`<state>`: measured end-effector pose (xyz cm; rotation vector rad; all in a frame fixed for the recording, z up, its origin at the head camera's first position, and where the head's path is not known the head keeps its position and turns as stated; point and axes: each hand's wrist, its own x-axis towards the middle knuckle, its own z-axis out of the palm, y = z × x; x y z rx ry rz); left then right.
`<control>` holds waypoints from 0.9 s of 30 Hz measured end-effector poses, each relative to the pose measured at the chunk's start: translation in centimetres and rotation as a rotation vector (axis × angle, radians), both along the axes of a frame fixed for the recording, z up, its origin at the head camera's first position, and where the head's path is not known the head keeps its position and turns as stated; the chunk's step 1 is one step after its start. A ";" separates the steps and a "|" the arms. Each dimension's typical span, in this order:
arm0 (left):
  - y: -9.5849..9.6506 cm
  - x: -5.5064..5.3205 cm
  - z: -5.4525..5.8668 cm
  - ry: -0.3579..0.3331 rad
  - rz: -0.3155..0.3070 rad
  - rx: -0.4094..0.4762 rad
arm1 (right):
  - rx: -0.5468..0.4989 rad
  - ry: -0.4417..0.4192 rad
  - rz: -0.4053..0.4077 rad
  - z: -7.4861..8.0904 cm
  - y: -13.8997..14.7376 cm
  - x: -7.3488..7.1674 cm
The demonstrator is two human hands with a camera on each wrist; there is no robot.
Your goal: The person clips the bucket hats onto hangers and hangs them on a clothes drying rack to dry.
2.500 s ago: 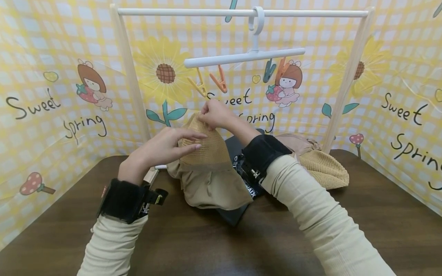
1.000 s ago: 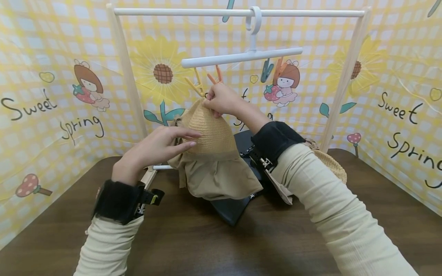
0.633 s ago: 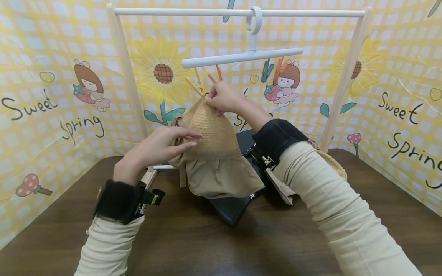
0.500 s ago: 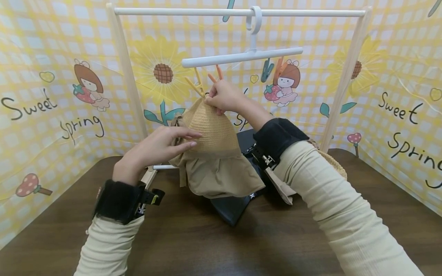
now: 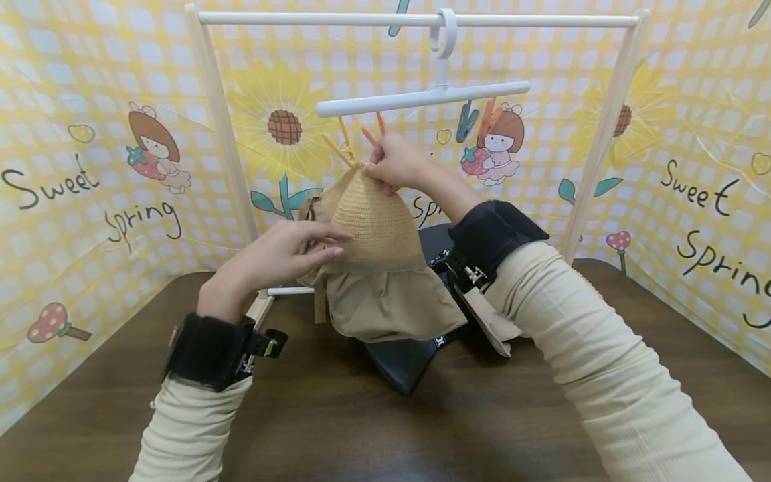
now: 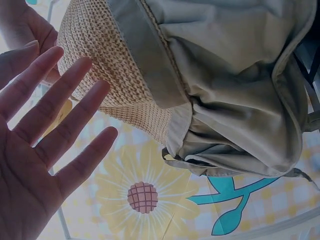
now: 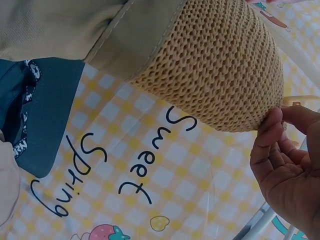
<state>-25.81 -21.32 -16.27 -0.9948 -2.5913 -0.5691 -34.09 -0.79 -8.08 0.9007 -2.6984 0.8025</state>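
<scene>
Head view: tan straw-crowned hat [image 5: 381,231] with khaki fabric brim sits just under yellow plastic clothespin [image 5: 338,150], crown tip pinched by right hand [image 5: 399,163]. Left hand [image 5: 277,253], fingers loosely extended, grips nothing. Likely clipping step; next calls for confirming pin's bite before release.

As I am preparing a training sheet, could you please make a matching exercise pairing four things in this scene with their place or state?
Things
1. Tan hat
2. Left hand
3. Teal clip
4. White hanger

Places or states
A. Below the hanger, between two orange clips
B. Hooked over the rack's top bar
C. Pinched near the top of its crown by the right hand
D. Fingers spread, holding nothing

Pairs: 1-C, 2-D, 3-A, 4-B
</scene>
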 end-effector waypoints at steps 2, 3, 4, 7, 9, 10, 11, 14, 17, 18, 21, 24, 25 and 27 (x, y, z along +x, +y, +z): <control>0.0 0.0 0.0 0.002 0.000 0.000 | 0.003 0.011 -0.006 0.2 0.1 0.1; 0.0 0.0 0.0 0.001 0.000 0.001 | 0.006 0.019 -0.011 0.2 0.2 0.1; 0.0 0.0 0.0 0.002 0.000 0.001 | 0.007 0.023 -0.016 0.3 0.2 0.2; 0.0 -0.1 0.0 -0.004 -0.004 0.010 | 0.007 0.024 -0.029 0.5 0.4 0.3; 0.0 -0.2 -0.1 -0.007 -0.007 0.016 | 0.008 0.024 -0.034 0.7 0.4 0.3; 0.1 -0.2 -0.1 -0.007 -0.009 0.018 | 0.008 0.026 -0.036 0.8 0.5 0.3; 0.1 -0.2 -0.2 -0.006 -0.009 0.020 | 0.008 0.030 -0.036 0.9 0.5 0.3; 0.1 -0.2 -0.2 0.003 -0.009 0.019 | 0.031 0.049 -0.042 1.2 0.5 0.3; 0.2 -0.2 -0.2 0.013 -0.011 0.011 | 0.046 0.060 -0.042 1.5 0.4 0.4; 0.2 -0.2 -0.2 0.014 -0.009 0.009 | 0.053 0.061 -0.044 1.6 0.4 0.4; 0.2 -0.2 -0.2 0.014 -0.011 0.003 | 0.054 0.056 -0.043 1.7 0.4 0.5; 0.2 -0.1 -0.2 0.003 -0.007 0.000 | 0.067 0.054 -0.051 1.6 0.6 0.5; 0.2 -0.1 -0.2 -0.003 -0.008 0.000 | 0.068 0.052 -0.052 1.5 0.7 0.5; 0.2 -0.2 -0.2 -0.010 -0.006 0.000 | 0.069 0.053 -0.052 1.3 0.9 0.4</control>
